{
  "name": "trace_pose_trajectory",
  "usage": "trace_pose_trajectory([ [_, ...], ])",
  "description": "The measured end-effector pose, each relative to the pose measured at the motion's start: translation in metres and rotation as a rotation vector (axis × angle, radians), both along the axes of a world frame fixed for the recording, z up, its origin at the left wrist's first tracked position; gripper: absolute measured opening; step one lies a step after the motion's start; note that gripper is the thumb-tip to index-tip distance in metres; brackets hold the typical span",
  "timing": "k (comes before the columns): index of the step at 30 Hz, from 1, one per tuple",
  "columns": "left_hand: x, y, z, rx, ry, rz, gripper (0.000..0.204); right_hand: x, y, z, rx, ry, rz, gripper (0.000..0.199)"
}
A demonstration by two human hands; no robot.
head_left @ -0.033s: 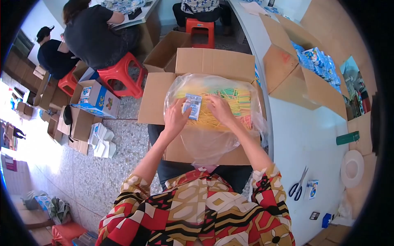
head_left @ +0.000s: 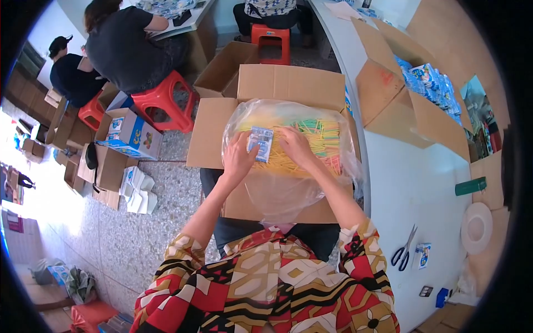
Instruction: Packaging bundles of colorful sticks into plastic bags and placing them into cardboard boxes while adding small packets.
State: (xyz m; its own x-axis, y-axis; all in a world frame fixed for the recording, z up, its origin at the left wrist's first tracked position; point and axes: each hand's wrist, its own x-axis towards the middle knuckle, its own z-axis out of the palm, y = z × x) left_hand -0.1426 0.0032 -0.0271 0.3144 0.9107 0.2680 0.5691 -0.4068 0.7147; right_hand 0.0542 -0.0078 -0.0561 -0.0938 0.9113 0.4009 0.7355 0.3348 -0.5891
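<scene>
A cardboard box [head_left: 214,133] stands open in front of me, lined with a clear plastic bag [head_left: 277,194]. Many thin coloured sticks [head_left: 316,136], mostly yellow with some green and pink, fill the bag. My left hand [head_left: 239,158] grips a small blue-and-white packet [head_left: 261,145] by its left side, thumb on its face, over the sticks. Just right of the packet, my right hand [head_left: 297,149] rests with bent fingers at the sticks. Its fingertips are partly hidden, and whether they hold anything does not show.
On the table [head_left: 416,183] at right are a carton [head_left: 383,100] of blue packets, scissors [head_left: 404,250], a loose packet [head_left: 423,256], a green cylinder [head_left: 470,186] and a tape roll [head_left: 476,228]. Red stools [head_left: 166,102], seated people and more cartons [head_left: 130,133] stand at left and ahead.
Hardly anything differs. My right fingers have shifted very slightly left toward the packet.
</scene>
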Motion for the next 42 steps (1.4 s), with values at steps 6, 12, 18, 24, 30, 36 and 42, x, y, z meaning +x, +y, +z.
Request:
trace_pose_trajectory([
  [6,0.006,0.014,-0.027,0.041,0.275,0.091,0.057,-0.018,0.031,-0.030,0.059,-0.115,-0.006,0.028],
  [12,0.007,0.014,-0.034,0.000,0.282,0.100,0.063,-0.023,0.029,-0.023,0.082,-0.177,0.020,0.029],
  [18,0.007,0.014,-0.034,-0.006,0.260,0.115,0.065,-0.031,0.016,-0.007,0.203,-0.094,0.036,0.027],
  [24,0.006,0.012,-0.019,0.016,0.132,0.057,0.062,-0.024,0.004,-0.002,-0.156,0.355,-0.029,0.020],
  [30,-0.003,0.011,0.012,-0.889,-0.507,-0.500,0.042,-0.001,-0.020,0.068,-0.378,0.564,0.248,0.017],
  [36,0.025,-0.025,0.032,-1.237,-0.828,-0.595,0.033,0.009,-0.047,0.094,-0.491,0.633,0.176,0.013],
  [42,0.042,-0.044,0.038,-1.235,-0.791,-0.554,0.027,0.025,-0.064,0.106,-0.412,0.371,0.073,0.015],
])
